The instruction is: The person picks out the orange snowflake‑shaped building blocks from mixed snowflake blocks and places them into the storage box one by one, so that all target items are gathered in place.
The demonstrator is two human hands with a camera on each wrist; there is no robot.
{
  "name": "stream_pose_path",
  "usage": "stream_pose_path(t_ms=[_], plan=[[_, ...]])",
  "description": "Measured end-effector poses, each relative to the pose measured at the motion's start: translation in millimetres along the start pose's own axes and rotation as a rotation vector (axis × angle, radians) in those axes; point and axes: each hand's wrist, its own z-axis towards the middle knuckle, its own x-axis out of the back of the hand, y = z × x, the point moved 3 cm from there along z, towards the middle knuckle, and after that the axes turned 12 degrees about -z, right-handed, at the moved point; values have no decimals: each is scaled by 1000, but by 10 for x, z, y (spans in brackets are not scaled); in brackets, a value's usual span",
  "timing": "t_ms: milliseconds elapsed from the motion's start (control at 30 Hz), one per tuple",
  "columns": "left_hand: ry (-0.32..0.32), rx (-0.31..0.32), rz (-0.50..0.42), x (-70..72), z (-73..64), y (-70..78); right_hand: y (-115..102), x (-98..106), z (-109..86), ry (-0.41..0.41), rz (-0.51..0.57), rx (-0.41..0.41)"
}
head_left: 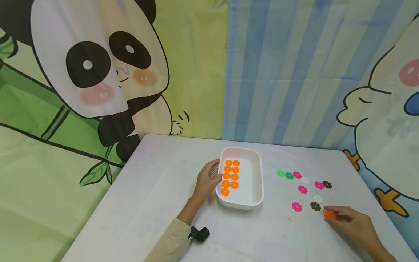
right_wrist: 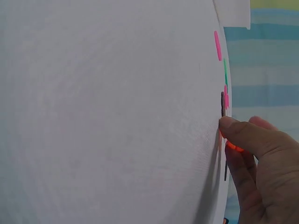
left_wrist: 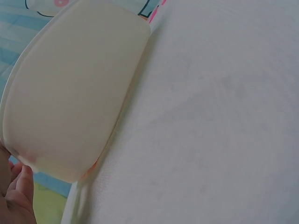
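Observation:
My left hand (head_left: 206,182) holds the left side of a white plastic container (head_left: 252,174), its thumb by the rim. In the left wrist view only part of that hand (left_wrist: 19,191) shows, at the container's corner. Inside, along the left, several orange flower-shaped discs (head_left: 234,177) lie flat in two columns. Over the right part of the table my right hand (head_left: 356,223) pinches an orange flower-shaped disc (head_left: 330,214) between thumb and fingers. The right wrist view shows orange (right_wrist: 233,147) between the fingertips, partly hidden by them. Just left of this hand lies a brown flower-shaped disc (head_left: 315,206).
Loose flower discs lie right of the container: several pink ones (head_left: 296,207), two white ones (head_left: 317,198), two green ones (head_left: 289,175) and another dark brown one (head_left: 327,185). A printed curtain (head_left: 196,72) hangs behind the white table (head_left: 157,182).

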Motion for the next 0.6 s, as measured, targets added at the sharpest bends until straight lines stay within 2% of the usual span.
stream_pose_path(t_ms=[133, 367, 600], plan=[[8, 15, 18, -1, 1, 15, -41, 53, -12, 2, -44, 52], [12, 26, 16, 2, 5, 8, -138, 110, -30, 23, -150, 232], [10, 14, 13, 2, 8, -7, -143, 171, -12, -65, -197, 236]])
